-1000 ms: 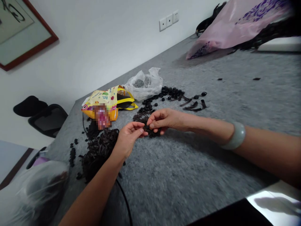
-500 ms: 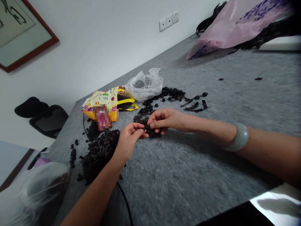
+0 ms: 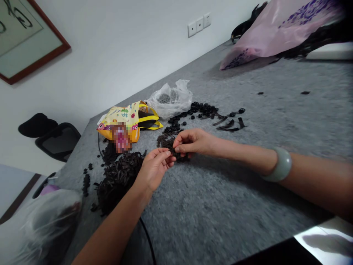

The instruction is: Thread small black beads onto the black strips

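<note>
Since the earlier frame my left hand (image 3: 154,170) has swung a little toward my right, its fingers curling in. My right hand (image 3: 193,142) pinches narrowly, thumb against fingertips, on a tuft (image 3: 174,148) of dark curled strands, which sits on the grey felt tabletop (image 3: 220,209) just past my knuckles. The left fingertips (image 3: 171,156) close in beside that pinch, but I cannot tell whether they hold any strands or only touch them. At this moment, I am working strands in this tuft between both hands.

Just left of my left hand lies a big heap (image 3: 118,182) of the same curled pieces, touching the heel of that hand. A looser trail of small round black pieces (image 3: 205,109) runs behind the tuft, with a few black strips (image 3: 230,127) beyond it.

Farther back stand a yellow tote (image 3: 121,119), partly blurred, and a white plastic bag (image 3: 168,100) holding something grey. Along the wall sit a pink bag (image 3: 275,33) and, closer to me, a clear bag (image 3: 41,228). A black cable (image 3: 147,235) runs under my left forearm. Nothing stands between my hands and the tuft, and a jade bangle (image 3: 281,164) sits on my right wrist.
</note>
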`<state>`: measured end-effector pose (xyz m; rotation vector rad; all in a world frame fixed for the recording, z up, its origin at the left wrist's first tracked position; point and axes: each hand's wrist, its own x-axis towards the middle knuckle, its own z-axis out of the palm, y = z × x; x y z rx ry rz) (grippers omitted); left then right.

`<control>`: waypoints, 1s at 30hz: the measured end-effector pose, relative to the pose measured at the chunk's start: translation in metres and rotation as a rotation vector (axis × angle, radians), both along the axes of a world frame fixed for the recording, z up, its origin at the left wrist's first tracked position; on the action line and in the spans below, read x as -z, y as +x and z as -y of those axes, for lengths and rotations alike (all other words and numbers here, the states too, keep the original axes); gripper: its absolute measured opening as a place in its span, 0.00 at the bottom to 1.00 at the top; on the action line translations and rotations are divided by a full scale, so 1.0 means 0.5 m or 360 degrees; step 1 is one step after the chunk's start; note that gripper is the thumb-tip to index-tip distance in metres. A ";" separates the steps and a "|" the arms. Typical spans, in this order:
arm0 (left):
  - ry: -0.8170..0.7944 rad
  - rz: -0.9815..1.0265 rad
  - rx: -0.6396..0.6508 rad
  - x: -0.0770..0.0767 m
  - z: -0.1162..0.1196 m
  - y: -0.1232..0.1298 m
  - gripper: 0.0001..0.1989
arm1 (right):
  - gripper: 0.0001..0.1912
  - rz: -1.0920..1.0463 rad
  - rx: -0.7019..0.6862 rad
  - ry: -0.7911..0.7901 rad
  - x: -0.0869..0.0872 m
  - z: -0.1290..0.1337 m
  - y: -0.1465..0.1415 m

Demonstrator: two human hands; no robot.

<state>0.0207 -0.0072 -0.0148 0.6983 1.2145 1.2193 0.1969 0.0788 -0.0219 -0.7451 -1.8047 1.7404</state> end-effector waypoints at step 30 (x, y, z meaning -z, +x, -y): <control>0.0027 0.0068 -0.0084 -0.009 0.003 0.013 0.07 | 0.06 0.0033 0.0217 0.0148 -0.008 0.023 -0.009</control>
